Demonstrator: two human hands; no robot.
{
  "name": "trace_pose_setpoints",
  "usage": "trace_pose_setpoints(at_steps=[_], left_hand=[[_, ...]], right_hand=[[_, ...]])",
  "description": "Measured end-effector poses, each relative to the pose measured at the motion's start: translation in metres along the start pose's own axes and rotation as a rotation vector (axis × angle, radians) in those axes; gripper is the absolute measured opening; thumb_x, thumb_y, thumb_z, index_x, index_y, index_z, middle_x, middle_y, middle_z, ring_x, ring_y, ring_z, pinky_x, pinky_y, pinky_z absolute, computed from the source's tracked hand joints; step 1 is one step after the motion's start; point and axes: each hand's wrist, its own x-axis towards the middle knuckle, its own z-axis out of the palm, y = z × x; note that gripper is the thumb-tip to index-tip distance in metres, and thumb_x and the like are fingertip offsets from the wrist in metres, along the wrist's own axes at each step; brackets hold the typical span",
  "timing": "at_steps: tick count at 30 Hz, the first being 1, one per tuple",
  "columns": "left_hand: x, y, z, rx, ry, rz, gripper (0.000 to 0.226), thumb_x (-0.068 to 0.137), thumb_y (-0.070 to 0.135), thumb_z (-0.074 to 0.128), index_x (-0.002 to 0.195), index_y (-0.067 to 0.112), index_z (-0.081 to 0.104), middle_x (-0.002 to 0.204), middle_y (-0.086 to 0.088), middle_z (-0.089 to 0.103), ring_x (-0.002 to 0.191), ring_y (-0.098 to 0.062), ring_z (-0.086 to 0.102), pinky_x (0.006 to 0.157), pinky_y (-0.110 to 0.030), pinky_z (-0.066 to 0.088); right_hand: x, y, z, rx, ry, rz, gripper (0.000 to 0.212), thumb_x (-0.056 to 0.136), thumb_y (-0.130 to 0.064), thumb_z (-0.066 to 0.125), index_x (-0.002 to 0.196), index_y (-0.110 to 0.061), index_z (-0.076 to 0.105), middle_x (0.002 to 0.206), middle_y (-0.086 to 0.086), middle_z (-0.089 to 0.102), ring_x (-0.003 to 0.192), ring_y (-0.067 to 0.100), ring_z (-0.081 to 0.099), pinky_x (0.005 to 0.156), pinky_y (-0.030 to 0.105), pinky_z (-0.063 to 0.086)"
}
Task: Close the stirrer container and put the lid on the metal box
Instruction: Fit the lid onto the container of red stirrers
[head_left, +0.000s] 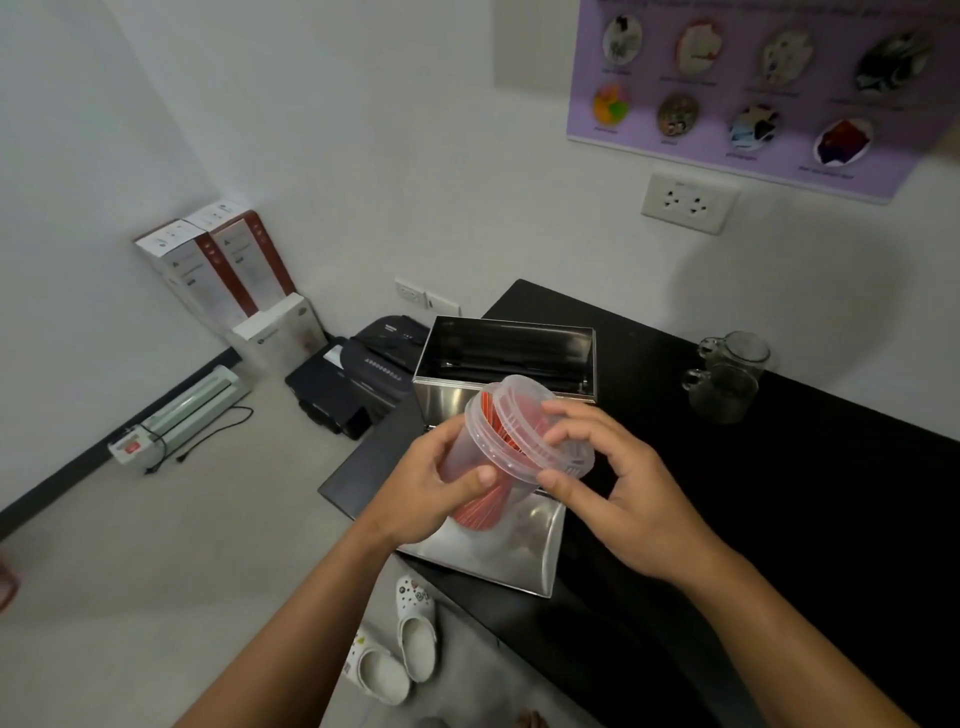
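Observation:
A clear plastic container (483, 499) full of red stirrers is tilted in the air above the table, gripped around its body by my left hand (441, 488). My right hand (613, 483) holds a clear round lid (524, 415) against the container's mouth, tilted and not flat on the rim. Behind them stands the open metal box (506, 358), its inside dark. The flat metal box lid (514, 551) lies on the table under my hands, near the table's front edge.
The black table (779, 493) runs to the right, with two stacked glass mugs (727, 379) at the back. On the floor to the left are black machines (353, 379), white cartons (218, 265), a laminator (182, 415) and white clogs (405, 644).

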Motion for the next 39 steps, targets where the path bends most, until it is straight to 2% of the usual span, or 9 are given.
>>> trace_pose_setpoints(at_steps=[7, 10, 13, 23, 26, 29, 33, 36, 39], left_hand=[[-0.001, -0.003, 0.002, 0.039, -0.046, -0.034, 0.082, 0.081, 0.062, 0.079, 0.145, 0.015, 0.058, 0.132, -0.005, 0.072, 0.119, -0.028, 0.072, 0.101, -0.044, 0.058], [0.001, -0.001, 0.007, 0.024, -0.071, -0.040, 0.083, 0.082, 0.062, 0.079, 0.145, 0.012, 0.058, 0.132, -0.009, 0.072, 0.120, -0.031, 0.072, 0.102, -0.047, 0.058], [0.002, 0.002, 0.010, 0.002, -0.088, -0.050, 0.084, 0.081, 0.060, 0.080, 0.143, 0.009, 0.058, 0.131, -0.012, 0.072, 0.120, -0.033, 0.071, 0.103, -0.049, 0.057], [-0.003, 0.000, 0.024, -0.057, 0.054, -0.055, 0.099, 0.071, 0.072, 0.079, 0.143, 0.007, 0.057, 0.130, -0.006, 0.074, 0.120, -0.026, 0.072, 0.098, -0.037, 0.058], [-0.006, 0.001, 0.032, -0.075, 0.268, -0.124, 0.094, 0.070, 0.084, 0.071, 0.135, 0.015, 0.065, 0.125, -0.006, 0.076, 0.116, -0.027, 0.074, 0.100, -0.049, 0.059], [-0.008, 0.002, 0.036, -0.265, 0.390, -0.248, 0.074, 0.086, 0.070, 0.062, 0.133, 0.013, 0.067, 0.128, -0.019, 0.073, 0.118, -0.038, 0.071, 0.107, -0.065, 0.050], [-0.012, 0.008, 0.037, -0.373, 0.381, -0.331, 0.063, 0.091, 0.056, 0.066, 0.130, 0.006, 0.069, 0.122, -0.027, 0.074, 0.119, -0.050, 0.068, 0.107, -0.065, 0.050], [-0.012, 0.006, 0.034, -0.334, 0.425, -0.351, 0.046, 0.091, 0.048, 0.068, 0.113, 0.008, 0.078, 0.108, -0.024, 0.078, 0.110, -0.051, 0.071, 0.104, -0.066, 0.052], [-0.011, 0.007, 0.028, -0.322, 0.375, -0.378, 0.041, 0.096, 0.046, 0.064, 0.109, 0.012, 0.082, 0.107, -0.023, 0.080, 0.103, -0.044, 0.076, 0.100, -0.058, 0.056]], right_hand=[[0.016, 0.000, -0.002, 0.092, -0.043, 0.059, 0.034, 0.081, -0.055, 0.078, 0.089, -0.024, 0.067, 0.154, -0.017, 0.048, 0.145, 0.008, 0.044, 0.115, 0.050, 0.043], [0.019, 0.002, -0.002, 0.068, -0.102, 0.072, 0.051, 0.082, -0.056, 0.075, 0.125, -0.034, 0.060, 0.163, -0.014, 0.036, 0.148, 0.003, 0.038, 0.117, 0.042, 0.042], [0.020, 0.006, 0.000, 0.007, -0.174, 0.061, 0.083, 0.087, -0.062, 0.068, 0.157, -0.034, 0.034, 0.167, -0.008, 0.029, 0.152, 0.005, 0.031, 0.119, 0.043, 0.039], [0.016, 0.015, 0.009, 0.025, -0.064, -0.034, 0.080, 0.084, -0.040, 0.072, 0.155, -0.021, 0.041, 0.148, 0.001, 0.045, 0.135, 0.023, 0.051, 0.104, 0.048, 0.051], [0.012, 0.016, 0.014, 0.049, 0.022, -0.061, 0.080, 0.082, -0.037, 0.072, 0.154, -0.017, 0.042, 0.148, 0.003, 0.047, 0.135, 0.024, 0.052, 0.105, 0.045, 0.051], [0.010, 0.016, 0.023, 0.061, 0.102, -0.075, 0.081, 0.081, -0.037, 0.072, 0.154, -0.017, 0.042, 0.147, 0.004, 0.048, 0.136, 0.024, 0.052, 0.107, 0.040, 0.050], [0.006, 0.016, 0.032, 0.046, 0.069, -0.036, 0.084, 0.084, -0.043, 0.070, 0.159, -0.029, 0.033, 0.152, -0.003, 0.040, 0.140, 0.020, 0.046, 0.107, 0.036, 0.050], [0.004, 0.016, 0.035, -0.018, -0.026, -0.037, 0.086, 0.085, -0.050, 0.069, 0.159, -0.045, 0.025, 0.158, -0.006, 0.029, 0.147, 0.019, 0.037, 0.109, 0.045, 0.050], [0.004, 0.015, 0.036, -0.082, -0.043, -0.113, 0.089, 0.085, -0.053, 0.069, 0.161, -0.043, 0.023, 0.165, -0.004, 0.021, 0.153, 0.024, 0.029, 0.112, 0.054, 0.045]])
